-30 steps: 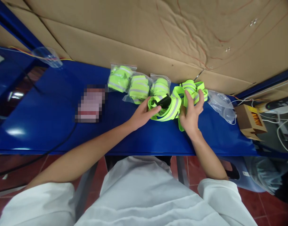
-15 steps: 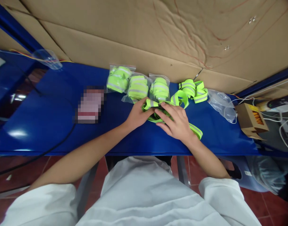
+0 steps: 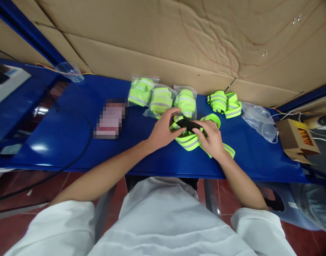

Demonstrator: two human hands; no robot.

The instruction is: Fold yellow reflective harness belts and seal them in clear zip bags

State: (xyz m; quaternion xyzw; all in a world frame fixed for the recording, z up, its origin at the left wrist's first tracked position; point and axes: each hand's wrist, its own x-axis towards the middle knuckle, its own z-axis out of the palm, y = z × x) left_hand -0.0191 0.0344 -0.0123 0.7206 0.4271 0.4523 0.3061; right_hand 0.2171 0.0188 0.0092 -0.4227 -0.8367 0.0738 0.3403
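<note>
Between my hands is a neon-yellow reflective strap with a grey stripe, partly bunched, with a black section on top. My left hand curves round its left side, thumb and fingers closed on it. From the right, my right hand pinches the black section between thumb and fingers. Loose loops of the strap spread over the table beneath and to the right of my right hand. What the black section is exactly, I cannot make out.
Three clear bags of rolled straps line the back of the blue table. Unbagged strap rolls lie right of them, then empty plastic bags and a cardboard box. A blurred-out pinkish item and a black cable lie left.
The black section has come into view between my hands, and my fingers have shifted onto it. Strap loops now hang lower in front. The whole view has shifted slightly.
</note>
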